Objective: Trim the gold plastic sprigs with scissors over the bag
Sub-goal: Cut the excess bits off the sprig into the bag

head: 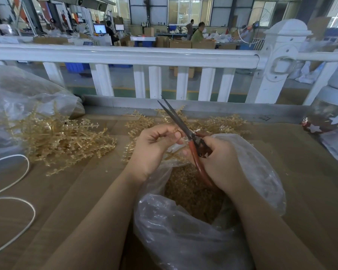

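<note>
Nearest to me, the clear plastic bag (183, 240) sags open on the brown table (300, 182), its mouth turned up under my wrists and a heap of gold trimmings (193, 191) lying inside. Just above that mouth my right hand (220, 162) has its fingers curled tight round the red handles of the scissors (191, 139), whose long dark blades are slightly parted and point up and away from me. My left hand (154, 151) is beside it, thumb and fingers pinching a small gold sprig (176, 131) right at the blades near the pivot. Further left on the table lies a loose pile of gold plastic sprigs (66, 141), spilling from the mouth of a second clear bag (18, 94), and a white cord (18, 191) loops at the table's left edge. More sprigs (222, 123) are scattered beyond my hands along the table's far edge. Behind that runs a white railing (125, 55).
</note>
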